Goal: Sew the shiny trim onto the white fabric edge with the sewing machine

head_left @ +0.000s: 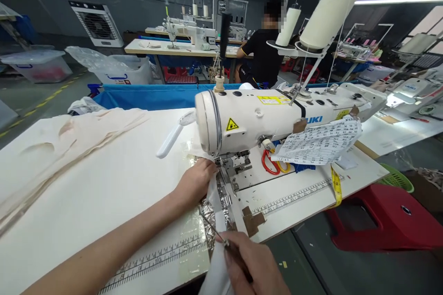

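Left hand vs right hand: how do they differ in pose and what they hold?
Left hand: fingertips bunched by the needle area of the near sewing machine, no tool visible. Right hand: grips a thin pointed tool.
Left hand is farther from the camera; right hand is closer, near the table's front edge.
Shared: both bare, both at the white cloth strip.

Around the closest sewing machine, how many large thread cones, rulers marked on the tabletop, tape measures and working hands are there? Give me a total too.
Large thread cones: 2
Tabletop rulers: 2
Yellow tape measure: 1
Hands, left and right: 2
Total: 7
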A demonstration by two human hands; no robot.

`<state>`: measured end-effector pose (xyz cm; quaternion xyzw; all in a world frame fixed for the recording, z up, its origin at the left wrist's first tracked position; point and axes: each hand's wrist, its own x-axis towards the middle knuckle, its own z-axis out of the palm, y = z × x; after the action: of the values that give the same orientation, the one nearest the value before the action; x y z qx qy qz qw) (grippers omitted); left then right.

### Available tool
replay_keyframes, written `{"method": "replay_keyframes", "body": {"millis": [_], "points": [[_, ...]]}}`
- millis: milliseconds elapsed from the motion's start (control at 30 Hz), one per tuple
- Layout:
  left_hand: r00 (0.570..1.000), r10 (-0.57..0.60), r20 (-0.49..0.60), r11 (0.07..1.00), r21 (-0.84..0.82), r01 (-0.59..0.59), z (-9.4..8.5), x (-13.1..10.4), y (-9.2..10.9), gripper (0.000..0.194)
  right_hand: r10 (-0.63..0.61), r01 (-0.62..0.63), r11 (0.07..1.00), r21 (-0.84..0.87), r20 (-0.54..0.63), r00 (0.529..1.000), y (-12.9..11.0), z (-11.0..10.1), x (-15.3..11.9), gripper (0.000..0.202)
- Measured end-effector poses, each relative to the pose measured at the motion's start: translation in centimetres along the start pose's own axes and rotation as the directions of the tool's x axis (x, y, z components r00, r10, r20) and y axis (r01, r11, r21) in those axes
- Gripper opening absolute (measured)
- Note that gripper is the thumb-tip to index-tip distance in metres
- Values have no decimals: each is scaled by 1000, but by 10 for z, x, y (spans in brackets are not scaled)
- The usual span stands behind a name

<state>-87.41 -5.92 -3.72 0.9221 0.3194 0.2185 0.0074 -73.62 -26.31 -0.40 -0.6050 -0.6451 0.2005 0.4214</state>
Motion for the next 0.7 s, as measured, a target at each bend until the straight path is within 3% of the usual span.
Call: {"method": "replay_keyframes", "body": {"millis": [100,233,433,700], "points": [[998,11,-65,984,-176,-22,0,-3,-12,17,-119,124,983,-134,45,992,26,1,5,34],[998,14,-68,928,-371,-39,-3,-4,-20,16,-104,95,933,-348,-8,995,44,7,25,32],[992,60,-114,910,-401,-101,-7,-2,-20,16,-129,104,886,-453,-26,991,49,23,52,33],[997,21,-70,931,-361,-45,-2,-3,-21,17,-183,144,872,-468,-39,982,53,29,59,32]]}}
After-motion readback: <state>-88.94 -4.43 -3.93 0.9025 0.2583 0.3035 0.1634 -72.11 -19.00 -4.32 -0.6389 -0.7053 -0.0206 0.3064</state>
